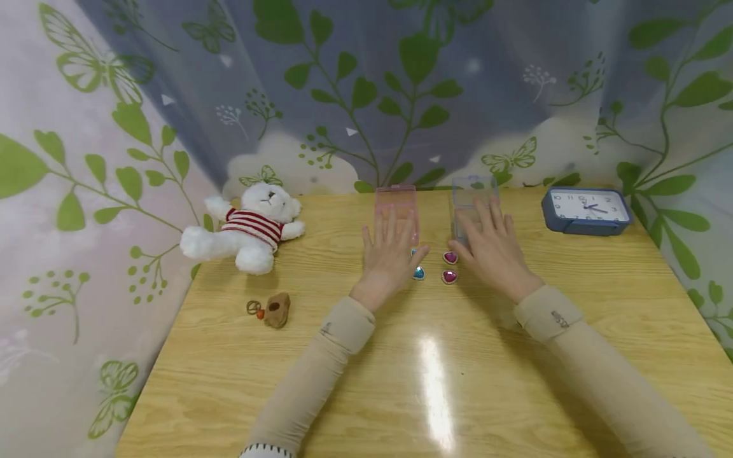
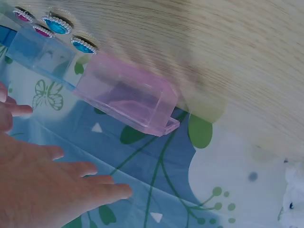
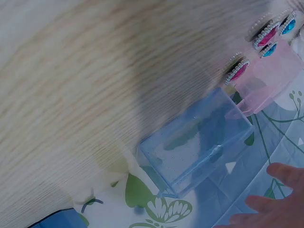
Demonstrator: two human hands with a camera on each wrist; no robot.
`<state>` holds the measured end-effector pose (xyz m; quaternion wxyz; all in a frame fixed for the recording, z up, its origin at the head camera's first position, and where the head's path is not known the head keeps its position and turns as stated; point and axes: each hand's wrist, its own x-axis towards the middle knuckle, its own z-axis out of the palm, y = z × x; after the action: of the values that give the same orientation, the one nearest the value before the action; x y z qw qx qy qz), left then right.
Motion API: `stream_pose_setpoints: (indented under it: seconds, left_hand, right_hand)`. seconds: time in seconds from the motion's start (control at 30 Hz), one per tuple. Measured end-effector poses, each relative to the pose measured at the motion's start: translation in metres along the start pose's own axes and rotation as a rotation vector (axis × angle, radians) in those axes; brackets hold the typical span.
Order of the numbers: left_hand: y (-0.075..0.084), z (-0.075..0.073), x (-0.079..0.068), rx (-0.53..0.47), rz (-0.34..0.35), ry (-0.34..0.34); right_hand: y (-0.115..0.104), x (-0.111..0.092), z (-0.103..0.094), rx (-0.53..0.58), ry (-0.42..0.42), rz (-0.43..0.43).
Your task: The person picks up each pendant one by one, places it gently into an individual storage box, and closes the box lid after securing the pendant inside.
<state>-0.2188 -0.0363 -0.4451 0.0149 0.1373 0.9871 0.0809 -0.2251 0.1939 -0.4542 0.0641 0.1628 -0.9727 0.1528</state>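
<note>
My left hand (image 1: pixel 389 257) is held with straight, spread fingers over a clear pink plastic box (image 2: pixel 128 95) whose lid stands open. My right hand (image 1: pixel 495 251), fingers also spread, is over a clear blue plastic box (image 3: pixel 199 142), lid open too. Neither hand holds anything; both wrist views show the fingers apart from the boxes. Between the hands lie two blue gems (image 1: pixel 418 273) and two magenta gems (image 1: pixel 449 277) with beaded rims. The left thumb partly covers the farther blue gem in the head view.
A white teddy bear (image 1: pixel 252 229) in a striped top lies at the back left, with a brown plush keychain (image 1: pixel 277 310) nearer. A blue clock (image 1: pixel 586 210) sits at the back right. Behind the wooden table (image 1: pixel 389 394) hangs a leaf-patterned curtain (image 1: pixel 492 83).
</note>
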Motion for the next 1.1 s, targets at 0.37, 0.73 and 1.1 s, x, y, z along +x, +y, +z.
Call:
stream_pose_setpoints:
  seconds: [0.37,0.73,1.1]
  left_hand:
    - [-0.010,0.004,0.008,-0.118,0.023,0.011]
    - [-0.024,0.009,0.021,-0.201,-0.028,-0.017]
    - [-0.047,0.012,0.041,-0.421,-0.077,0.010]
  right_hand:
    - [0.006,0.007,0.002,-0.072,-0.027,-0.120]
    - [0.014,0.012,0.016,-0.153,-0.065,-0.205]
    - [0.014,0.015,0.025,-0.205,-0.130,-0.310]
